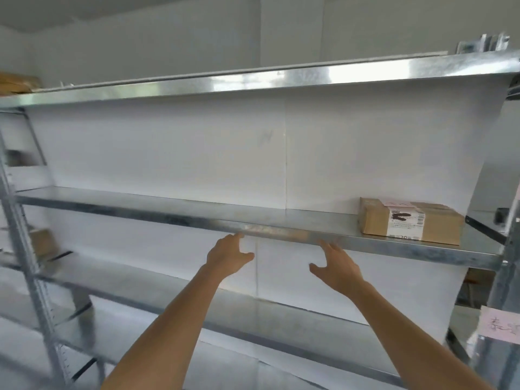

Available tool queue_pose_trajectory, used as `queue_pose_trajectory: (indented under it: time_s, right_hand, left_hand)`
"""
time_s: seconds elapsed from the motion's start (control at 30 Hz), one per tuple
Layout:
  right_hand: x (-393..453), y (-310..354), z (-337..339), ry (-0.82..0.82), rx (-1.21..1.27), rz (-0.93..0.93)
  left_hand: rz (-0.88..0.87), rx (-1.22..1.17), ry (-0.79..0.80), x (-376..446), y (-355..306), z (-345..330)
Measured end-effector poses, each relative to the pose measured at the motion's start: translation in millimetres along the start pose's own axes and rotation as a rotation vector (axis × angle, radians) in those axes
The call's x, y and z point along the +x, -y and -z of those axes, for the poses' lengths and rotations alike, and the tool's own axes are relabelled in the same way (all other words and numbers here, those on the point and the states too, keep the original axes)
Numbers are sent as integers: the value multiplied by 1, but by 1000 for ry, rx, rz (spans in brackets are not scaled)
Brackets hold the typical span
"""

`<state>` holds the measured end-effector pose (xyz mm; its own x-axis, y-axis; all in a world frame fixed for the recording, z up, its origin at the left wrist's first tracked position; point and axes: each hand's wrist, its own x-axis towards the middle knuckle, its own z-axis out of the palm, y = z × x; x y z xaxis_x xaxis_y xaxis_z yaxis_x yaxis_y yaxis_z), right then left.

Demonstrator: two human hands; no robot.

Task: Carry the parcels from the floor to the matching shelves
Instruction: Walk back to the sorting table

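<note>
left hand: open, fingers spread, empty; fingertips at the front lip of the middle shelf, contact or just short — can't tell.
right hand: open, empty, palm turned inward facing the left hand; fingertips at the same lip.
hand pose: both arms reach up and forward with a gap between the palms, sized like a box hold; probably a release posture, but nothing is between them.
parcel: brown carton with a white shipping label on its front face and a pink note on top; sits flat at the right end of the middle shelf, well apart from both hands.
why there: likely matched to the tag for that bay; a pink paper tag hangs on the right upright, writing too blurred to read.
floor parcels: not in view.
top shelf: brown cardboard at the far left end, metal brackets at the far right.
lower shelf: bare where visible.
left bay: small brown box on a neighbouring rack, blurred.
obstructions: none between hands and shelf; the middle shelf is free left of the carton.
task state: at least one parcel shelved; remainder unknown.
</note>
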<state>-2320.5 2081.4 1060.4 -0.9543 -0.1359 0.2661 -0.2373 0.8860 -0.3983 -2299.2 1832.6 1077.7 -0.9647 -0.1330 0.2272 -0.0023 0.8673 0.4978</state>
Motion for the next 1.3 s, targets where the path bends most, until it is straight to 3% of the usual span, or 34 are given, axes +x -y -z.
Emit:
queue_pose_trajectory:
  time_s: [0.37,0.8,1.3]
  right_hand:
    - [3,262,-147,270,20,355]
    - [-47,568,-297,561,107,825]
    - [-56,906,-452,858,279,1091]
  left_hand:
    - [360,127,-88,-88,249,132]
    - [836,106,-253,-208,473,236]
    - [1215,157,-544,-259,711,419]
